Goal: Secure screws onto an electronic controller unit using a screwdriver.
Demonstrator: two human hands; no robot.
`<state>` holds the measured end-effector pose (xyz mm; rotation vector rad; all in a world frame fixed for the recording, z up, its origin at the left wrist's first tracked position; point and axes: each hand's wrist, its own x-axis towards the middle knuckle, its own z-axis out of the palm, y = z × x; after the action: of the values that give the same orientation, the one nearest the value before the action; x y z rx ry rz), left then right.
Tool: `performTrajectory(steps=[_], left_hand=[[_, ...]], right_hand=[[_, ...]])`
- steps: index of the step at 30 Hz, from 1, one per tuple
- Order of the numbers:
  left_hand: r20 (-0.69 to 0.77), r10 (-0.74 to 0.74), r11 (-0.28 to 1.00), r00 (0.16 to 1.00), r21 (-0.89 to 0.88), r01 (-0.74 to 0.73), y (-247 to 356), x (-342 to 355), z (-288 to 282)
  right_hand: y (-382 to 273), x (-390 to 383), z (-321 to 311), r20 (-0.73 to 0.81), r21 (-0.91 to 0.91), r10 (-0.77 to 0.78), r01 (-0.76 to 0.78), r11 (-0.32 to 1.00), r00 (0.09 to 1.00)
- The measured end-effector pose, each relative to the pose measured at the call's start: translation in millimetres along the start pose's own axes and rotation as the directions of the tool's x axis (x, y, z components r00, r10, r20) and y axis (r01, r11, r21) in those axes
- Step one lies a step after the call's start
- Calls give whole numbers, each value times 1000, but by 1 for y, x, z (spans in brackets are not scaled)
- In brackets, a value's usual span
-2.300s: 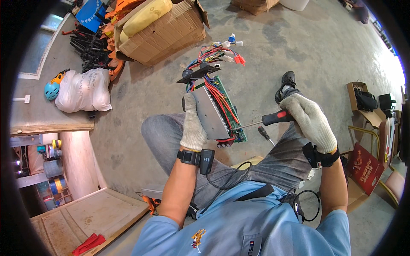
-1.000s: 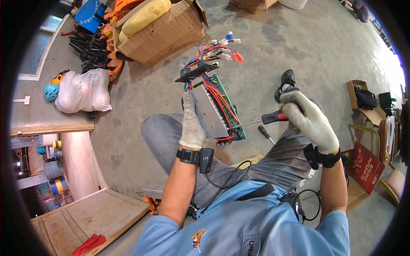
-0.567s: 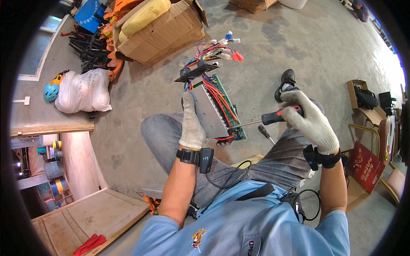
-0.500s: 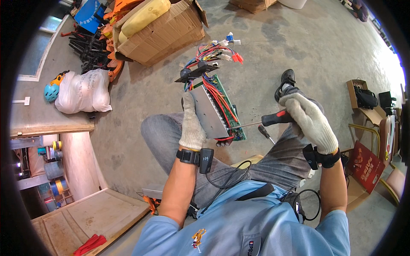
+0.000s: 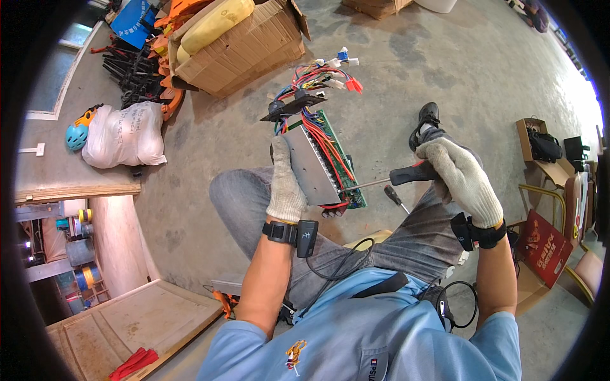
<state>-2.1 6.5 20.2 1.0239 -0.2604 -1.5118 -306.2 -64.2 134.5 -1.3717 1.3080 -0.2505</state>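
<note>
My gloved left hand [image 5: 286, 189] grips an electronic controller [image 5: 312, 166] by its grey metal side, holding it tilted above my lap. Its green circuit board faces right, and red and orange wires run along it. From the far end a bundle of wires [image 5: 321, 77] spreads out, tipped with white, blue and red plugs, past a black end plate [image 5: 293, 108]. In my gloved right hand [image 5: 459, 181] is a screwdriver [image 5: 410, 175] with a black and red handle. Its shaft points left, and the tip meets the controller's near end at the board's edge.
A second screwdriver [image 5: 395, 198] lies on the floor between my legs. An open cardboard box [image 5: 244, 54] stands at the far left, near a white sack [image 5: 124, 136] and a blue helmet [image 5: 76, 138]. To the right are a small open box [image 5: 537, 143] and a chair [image 5: 578, 254].
The screwdriver's handle has turned in my right hand, showing less red now. My left hand and the controller stay almost still.
</note>
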Motion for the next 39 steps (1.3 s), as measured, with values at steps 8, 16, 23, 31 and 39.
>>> performTrajectory(steps=[8, 16, 23, 31, 39], left_hand=[[7, -10, 1000, 1000, -14, 10, 0, 1, 2], [25, 10, 1000, 1000, 3, -10, 1, -3, 0], [13, -16, 996, 1000, -90, 17, -2, 2, 2], [302, 133, 984, 944, -152, -90, -9, 1, -23], [-91, 85, 991, 992, -96, -94, -15, 11, -30]], right_hand=[[27, 8, 10, -139, -197, -526, 497, 845, 839], [8, -1, 5, -25, 47, -45, 46, 998, 999], [23, 7, 9, -128, -68, -363, 357, 932, 923], [14, 8, 4, -62, -28, -268, 267, 963, 961], [9, 0, 8, -15, -116, -99, 97, 988, 995]])
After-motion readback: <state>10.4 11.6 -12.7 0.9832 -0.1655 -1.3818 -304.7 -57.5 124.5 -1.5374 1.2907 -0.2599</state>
